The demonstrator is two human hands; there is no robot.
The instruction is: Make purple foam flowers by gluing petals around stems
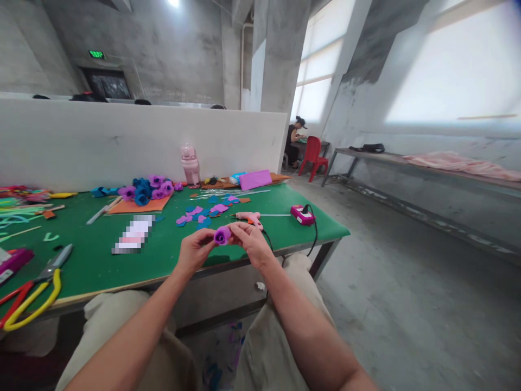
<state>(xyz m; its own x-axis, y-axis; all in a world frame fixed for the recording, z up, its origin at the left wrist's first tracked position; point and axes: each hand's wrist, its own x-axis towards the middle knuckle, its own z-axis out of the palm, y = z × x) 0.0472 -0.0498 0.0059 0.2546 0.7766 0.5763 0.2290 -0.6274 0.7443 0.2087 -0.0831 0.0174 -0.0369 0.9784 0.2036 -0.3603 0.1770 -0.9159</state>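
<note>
White partition [142,136] spans our view from the left round to just short of one o'clock, counting twelve as straight ahead of our seat. In front of it our green tabletop [280,198] reaches to between one and two. Past its far corner, at one o'clock, we see a red plastic chair [313,152] on the concrete floor.

At eleven o'clock an orange sheet [163,203] bears a bunch of purple and dark-blue flowers [144,190]. Scissors with red and yellow handles [57,264] lie at ten, beside our near edge. A pink bottle [189,165] stands upright just before twelve, close to the partition.

Our left hand [195,247] and right hand [250,241] meet at twelve, above the near edge; the fingers of each are closed in a pinch on opposite sides of one purple rose [221,235], its spiral opening facing us. Just beyond our right hand, toward half past twelve, rests a pink glue gun [252,218], and at one o'clock a magenta box [302,216] with a black plug. Smallest, purple and blue petals [220,208] lie scattered beyond the rose near twelve.
</note>
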